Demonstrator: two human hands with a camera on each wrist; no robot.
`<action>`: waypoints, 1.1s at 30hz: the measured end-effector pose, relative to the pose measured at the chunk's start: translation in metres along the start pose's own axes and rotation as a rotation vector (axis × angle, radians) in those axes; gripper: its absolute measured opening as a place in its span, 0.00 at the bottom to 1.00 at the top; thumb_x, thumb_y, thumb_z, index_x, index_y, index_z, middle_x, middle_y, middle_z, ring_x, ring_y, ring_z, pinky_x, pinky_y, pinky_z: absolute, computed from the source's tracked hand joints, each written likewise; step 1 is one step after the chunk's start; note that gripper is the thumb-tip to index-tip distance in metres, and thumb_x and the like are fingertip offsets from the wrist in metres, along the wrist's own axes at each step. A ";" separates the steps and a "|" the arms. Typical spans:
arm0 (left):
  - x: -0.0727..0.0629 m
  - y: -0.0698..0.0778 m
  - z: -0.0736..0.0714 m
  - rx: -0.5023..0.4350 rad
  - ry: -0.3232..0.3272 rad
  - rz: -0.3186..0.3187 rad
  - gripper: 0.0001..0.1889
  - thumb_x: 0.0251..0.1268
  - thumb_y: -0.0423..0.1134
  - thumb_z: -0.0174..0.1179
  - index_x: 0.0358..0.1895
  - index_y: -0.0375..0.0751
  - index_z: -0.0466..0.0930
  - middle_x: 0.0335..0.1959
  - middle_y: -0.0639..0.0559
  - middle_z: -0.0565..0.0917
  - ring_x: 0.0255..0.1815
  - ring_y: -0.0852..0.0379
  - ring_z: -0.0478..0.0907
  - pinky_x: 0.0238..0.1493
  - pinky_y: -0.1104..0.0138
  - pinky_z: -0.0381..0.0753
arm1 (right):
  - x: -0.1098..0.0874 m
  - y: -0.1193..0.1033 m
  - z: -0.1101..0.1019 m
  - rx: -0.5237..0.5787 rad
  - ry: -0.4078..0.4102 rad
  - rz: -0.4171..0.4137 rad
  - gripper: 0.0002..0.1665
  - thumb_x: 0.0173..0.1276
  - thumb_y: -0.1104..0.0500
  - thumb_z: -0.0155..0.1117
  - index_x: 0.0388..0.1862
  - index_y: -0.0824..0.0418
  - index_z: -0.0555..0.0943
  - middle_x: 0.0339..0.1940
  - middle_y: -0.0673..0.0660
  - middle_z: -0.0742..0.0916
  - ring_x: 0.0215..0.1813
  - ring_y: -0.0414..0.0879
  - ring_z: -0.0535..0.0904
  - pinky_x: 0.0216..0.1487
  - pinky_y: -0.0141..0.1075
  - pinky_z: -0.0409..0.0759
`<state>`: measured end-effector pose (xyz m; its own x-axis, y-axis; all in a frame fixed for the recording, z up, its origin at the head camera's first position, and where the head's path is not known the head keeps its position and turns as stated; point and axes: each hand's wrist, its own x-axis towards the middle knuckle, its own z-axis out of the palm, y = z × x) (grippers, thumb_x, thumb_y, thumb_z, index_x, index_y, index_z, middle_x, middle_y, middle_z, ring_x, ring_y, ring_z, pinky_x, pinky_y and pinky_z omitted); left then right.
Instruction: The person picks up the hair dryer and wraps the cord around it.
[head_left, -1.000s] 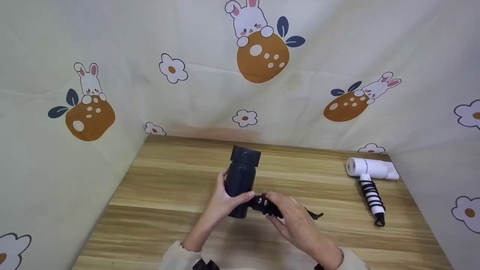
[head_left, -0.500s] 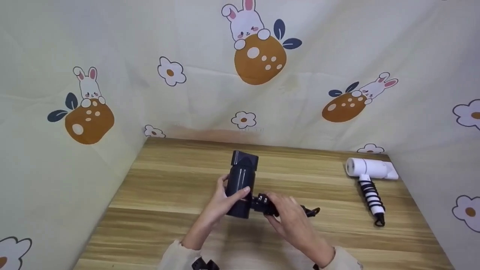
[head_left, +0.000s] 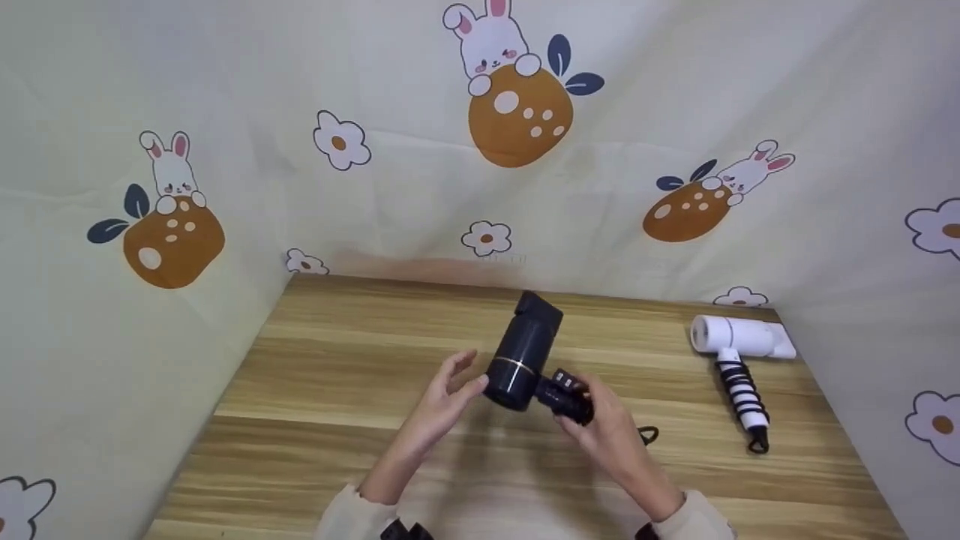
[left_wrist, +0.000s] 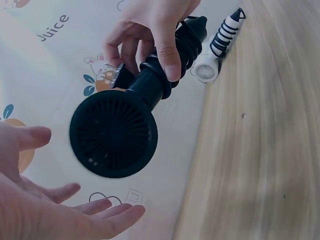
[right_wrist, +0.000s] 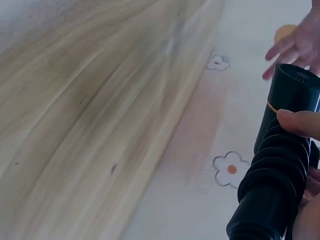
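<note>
In the head view my right hand point(head_left: 611, 427) grips a black hair dryer point(head_left: 528, 341) by its handle, held up over the table. The cord is wound round that handle point(right_wrist: 275, 165), as the right wrist view shows, and the plug sits beside it. A thin gold ring circles the barrel, whose nozzle tilts up and away. My left hand point(head_left: 442, 401) is at the left of the barrel's rear end, fingers spread and holding nothing. From the left wrist, the round rear grille point(left_wrist: 114, 134) faces the camera, with a gap between it and the left fingers.
A white hair dryer point(head_left: 739, 335) lies at the right of the wooden table point(head_left: 337, 375), black cord coiled round its handle. Cloth walls point(head_left: 405, 187) printed with rabbits and flowers stand behind and at both sides.
My left hand has let go of the black hair dryer's barrel. The dryer has moved right and turned, nozzle leaning right, and the gold ring has come into view. The white dryer stays put.
</note>
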<state>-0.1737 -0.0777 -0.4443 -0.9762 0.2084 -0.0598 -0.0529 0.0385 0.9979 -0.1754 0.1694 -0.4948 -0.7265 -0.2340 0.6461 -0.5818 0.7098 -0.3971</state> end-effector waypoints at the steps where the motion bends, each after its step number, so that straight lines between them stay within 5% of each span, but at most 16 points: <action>1: 0.000 -0.001 -0.001 0.015 -0.009 -0.001 0.30 0.66 0.42 0.54 0.68 0.33 0.57 0.68 0.32 0.58 0.67 0.30 0.56 0.64 0.45 0.63 | 0.000 0.005 0.000 0.001 -0.001 0.038 0.38 0.38 0.67 0.78 0.50 0.67 0.72 0.40 0.62 0.83 0.40 0.52 0.82 0.42 0.44 0.82; 9: -0.004 -0.005 -0.001 0.086 -0.062 -0.023 0.26 0.66 0.43 0.54 0.63 0.35 0.63 0.66 0.36 0.62 0.65 0.32 0.60 0.60 0.45 0.67 | -0.001 0.054 -0.009 0.013 -0.039 0.441 0.37 0.45 0.67 0.73 0.53 0.65 0.65 0.39 0.68 0.83 0.40 0.58 0.81 0.41 0.51 0.78; 15: -0.004 -0.008 0.001 0.108 -0.100 -0.026 0.25 0.66 0.42 0.54 0.62 0.34 0.64 0.65 0.36 0.64 0.61 0.38 0.66 0.56 0.50 0.71 | -0.001 0.090 -0.013 0.033 -0.038 0.712 0.38 0.48 0.64 0.70 0.55 0.67 0.60 0.47 0.69 0.79 0.44 0.59 0.78 0.44 0.49 0.73; 23: -0.005 -0.011 0.002 0.144 -0.135 -0.034 0.24 0.65 0.42 0.55 0.61 0.35 0.65 0.64 0.35 0.64 0.56 0.42 0.70 0.52 0.53 0.74 | -0.003 0.123 -0.011 0.015 0.015 0.785 0.37 0.45 0.68 0.69 0.51 0.73 0.59 0.47 0.72 0.75 0.49 0.64 0.72 0.52 0.53 0.68; 33: -0.004 -0.016 0.003 0.195 -0.117 -0.027 0.22 0.64 0.40 0.55 0.58 0.35 0.68 0.61 0.34 0.67 0.54 0.41 0.71 0.49 0.55 0.76 | 0.001 0.139 0.000 0.012 0.044 0.847 0.42 0.47 0.66 0.72 0.55 0.76 0.57 0.52 0.75 0.73 0.57 0.67 0.69 0.60 0.53 0.65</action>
<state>-0.1680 -0.0763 -0.4596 -0.9432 0.3165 -0.1006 -0.0260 0.2315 0.9725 -0.2571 0.2679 -0.5491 -0.9042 0.3992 0.1519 0.1481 0.6266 -0.7651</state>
